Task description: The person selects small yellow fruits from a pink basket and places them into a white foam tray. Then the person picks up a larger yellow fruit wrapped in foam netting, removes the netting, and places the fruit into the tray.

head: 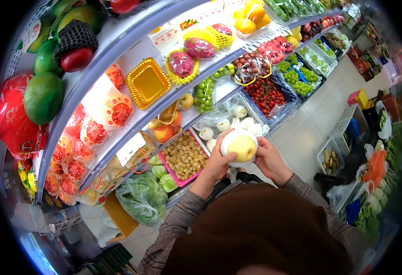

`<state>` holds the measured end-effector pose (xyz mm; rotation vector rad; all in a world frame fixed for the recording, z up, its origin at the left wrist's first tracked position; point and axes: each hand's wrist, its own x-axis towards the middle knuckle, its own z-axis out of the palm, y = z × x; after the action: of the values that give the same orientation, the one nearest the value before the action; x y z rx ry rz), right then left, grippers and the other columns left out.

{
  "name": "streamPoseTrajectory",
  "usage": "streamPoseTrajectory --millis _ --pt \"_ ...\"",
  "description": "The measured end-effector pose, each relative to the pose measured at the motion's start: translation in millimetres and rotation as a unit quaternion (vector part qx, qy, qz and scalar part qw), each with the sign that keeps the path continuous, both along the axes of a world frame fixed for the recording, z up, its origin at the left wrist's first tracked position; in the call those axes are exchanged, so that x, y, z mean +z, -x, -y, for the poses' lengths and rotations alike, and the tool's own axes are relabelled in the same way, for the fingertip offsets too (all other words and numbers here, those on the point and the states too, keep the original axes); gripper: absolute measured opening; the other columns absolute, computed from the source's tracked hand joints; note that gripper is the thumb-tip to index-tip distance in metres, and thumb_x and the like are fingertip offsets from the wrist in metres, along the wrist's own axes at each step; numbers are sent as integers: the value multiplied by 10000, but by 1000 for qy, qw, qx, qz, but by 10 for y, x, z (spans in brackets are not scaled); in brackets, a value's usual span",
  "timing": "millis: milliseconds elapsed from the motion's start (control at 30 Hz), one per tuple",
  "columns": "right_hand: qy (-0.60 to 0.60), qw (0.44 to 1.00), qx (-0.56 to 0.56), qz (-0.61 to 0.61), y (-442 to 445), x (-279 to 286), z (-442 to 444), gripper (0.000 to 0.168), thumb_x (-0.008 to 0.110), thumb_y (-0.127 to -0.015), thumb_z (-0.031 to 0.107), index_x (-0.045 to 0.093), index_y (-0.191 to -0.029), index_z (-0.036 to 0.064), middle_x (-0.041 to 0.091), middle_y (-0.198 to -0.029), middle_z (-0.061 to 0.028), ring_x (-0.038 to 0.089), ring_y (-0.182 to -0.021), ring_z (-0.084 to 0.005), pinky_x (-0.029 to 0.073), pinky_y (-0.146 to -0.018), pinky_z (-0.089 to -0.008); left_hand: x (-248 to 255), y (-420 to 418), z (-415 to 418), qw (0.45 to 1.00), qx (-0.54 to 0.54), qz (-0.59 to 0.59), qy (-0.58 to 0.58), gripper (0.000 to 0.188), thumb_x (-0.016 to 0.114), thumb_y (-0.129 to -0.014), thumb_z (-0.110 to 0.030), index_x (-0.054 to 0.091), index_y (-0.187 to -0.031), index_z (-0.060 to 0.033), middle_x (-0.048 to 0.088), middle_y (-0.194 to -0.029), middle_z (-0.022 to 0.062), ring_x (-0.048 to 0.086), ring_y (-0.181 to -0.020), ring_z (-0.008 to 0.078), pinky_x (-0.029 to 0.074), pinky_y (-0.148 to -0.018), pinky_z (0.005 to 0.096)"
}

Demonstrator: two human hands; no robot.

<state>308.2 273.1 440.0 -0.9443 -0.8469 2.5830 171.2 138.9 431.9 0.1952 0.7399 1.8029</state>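
A pale yellow pear (242, 148), partly wrapped in a white foam net sleeve (225, 141), is held up in front of me. My left hand (218, 160) grips it from the left, with the thumb across its skin. My right hand (271, 161) pinches the sleeve's edge on the right side. Just beyond my hands, several white foam-wrapped fruits (223, 125) lie in a plastic-lined crate. A pink-rimmed crate (168, 169) of small round tan fruits (183, 154) stands left of that crate.
Tiered shelves carry dragon fruits (181, 65), an empty gold tray (148, 83), and green mangoes (44, 98). A crate of red cherry tomatoes (264, 94) and green grapes (300, 80) line the lower level. Bananas (330, 160) sit in a basket to the right, across the tiled floor (298, 135).
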Motion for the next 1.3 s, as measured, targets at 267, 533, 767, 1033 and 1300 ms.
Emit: streamPoseTrajectory --millis 267,533,767,1033,1300 --pt "1 998 31 50 149 415 123 465 580 -856 -21 415 -1284 57 581 -1200 -98 604 -1088 -213 529 -886 -398 -92 -152 -96 990 138 -9 16 840 800 -808 -201 296 -1476 -123 449 -1405 84 467 -1289 245 434 -1062 413" --pt "-187 980 74 -6 74 62 21 429 609 -820 -63 461 -1209 39 620 -1093 -54 635 -993 -176 523 -863 -300 -190 -145 -55 982 83 166 19 708 671 -914 -394 310 -1452 -111 526 -1339 100 538 -1231 277 455 -1039 441" --pt "-562 803 149 130 6 582 -200 597 738 -739 64 486 -1281 57 552 -1161 -126 577 -1047 -211 510 -852 -338 49 -117 -90 990 101 -25 94 541 634 -945 -334 428 -1347 -36 555 -1274 138 558 -1181 267 475 -1003 423" --pt "-715 664 174 136 133 569 101 647 808 -668 156 522 -1238 47 541 -1186 -195 556 -1102 -366 484 -929 -420 -129 -225 -80 873 133 -414 220 434 613 -959 -287 505 -1251 16 607 -1133 124 591 -1006 191 475 -898 318" --pt "-359 912 197 31 -70 568 -84 693 828 -678 140 487 -1273 43 540 -1224 -123 545 -1175 -245 454 -983 -352 -194 -114 16 971 113 -118 174 340 477 -1044 -280 523 -1271 -31 625 -1154 79 590 -1026 129 489 -897 298"
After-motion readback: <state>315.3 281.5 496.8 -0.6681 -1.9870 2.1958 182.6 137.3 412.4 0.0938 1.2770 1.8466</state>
